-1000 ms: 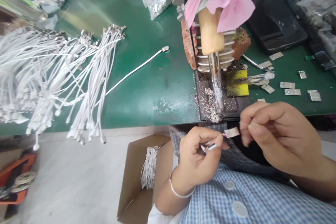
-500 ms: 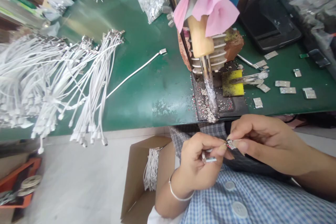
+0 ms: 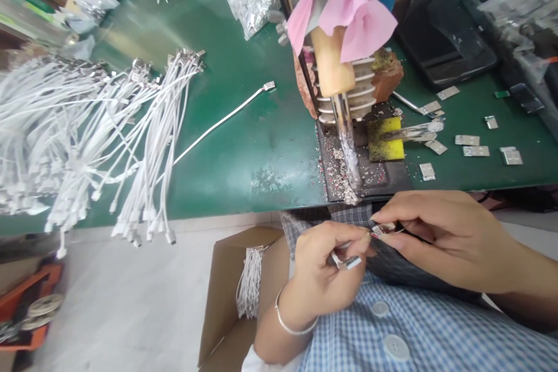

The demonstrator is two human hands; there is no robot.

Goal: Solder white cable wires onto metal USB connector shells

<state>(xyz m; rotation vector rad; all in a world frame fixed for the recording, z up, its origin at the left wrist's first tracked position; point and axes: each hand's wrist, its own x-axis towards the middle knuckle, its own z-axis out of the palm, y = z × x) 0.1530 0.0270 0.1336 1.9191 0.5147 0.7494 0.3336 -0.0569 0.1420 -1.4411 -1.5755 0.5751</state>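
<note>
Two hands meet at between four and five o'clock, in front of a green table [image 3: 226,168]. The left hand [image 3: 329,270] grips a white cable [image 3: 335,258], one metal plug [image 3: 350,263] showing at its curled fingers; the right hand [image 3: 444,241] pinches a second plug [image 3: 384,228] just beside the left fingertips. One soldering iron [image 3: 335,67] stands at one o'clock, one yellow sponge [image 3: 394,150] at three, with at least eight loose plugs [image 3: 476,151] beyond it. One cable [image 3: 218,123] lies singly at ten o'clock; a heap of cables [image 3: 87,139], too many to count, fills nine. One cardboard box [image 3: 220,279] sits at seven. A second ago, the right hand was apart from the second plug; now its fingers clasp it.
</note>
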